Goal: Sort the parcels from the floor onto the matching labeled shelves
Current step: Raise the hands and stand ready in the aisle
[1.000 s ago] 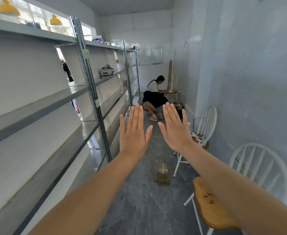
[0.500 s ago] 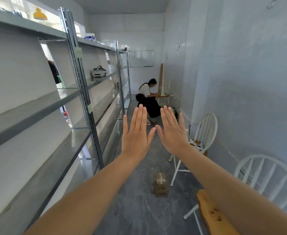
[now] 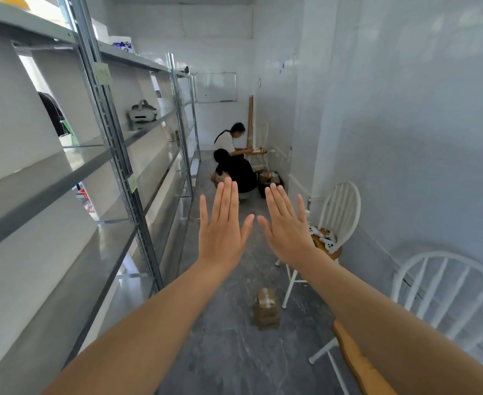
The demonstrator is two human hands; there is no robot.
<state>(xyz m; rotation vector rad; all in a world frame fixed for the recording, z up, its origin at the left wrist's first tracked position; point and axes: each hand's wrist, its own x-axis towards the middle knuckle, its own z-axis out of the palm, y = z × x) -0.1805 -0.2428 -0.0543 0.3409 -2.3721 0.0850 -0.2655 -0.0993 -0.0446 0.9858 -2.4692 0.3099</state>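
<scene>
Both arms are stretched out in front of me, backs of the hands toward the camera. My left hand (image 3: 222,227) and my right hand (image 3: 287,228) are flat with straight fingers and hold nothing. On the grey floor below them lie taped brown cardboard parcels (image 3: 266,308), small and stacked. Grey metal shelves (image 3: 72,172) run along the left wall, with pale green labels (image 3: 103,73) stuck on the uprights. The hands are well above the parcels and apart from the shelves.
Two white chairs with wooden seats stand along the right wall, one near (image 3: 445,295) and one further (image 3: 337,215) with white controllers on it. A person (image 3: 234,163) crouches at the aisle's far end. A headset (image 3: 142,113) sits on a shelf.
The view has shifted forward down the aisle and tilted slightly. Both hands stay raised and flat, a little lower in the picture. The parcels appear closer.
</scene>
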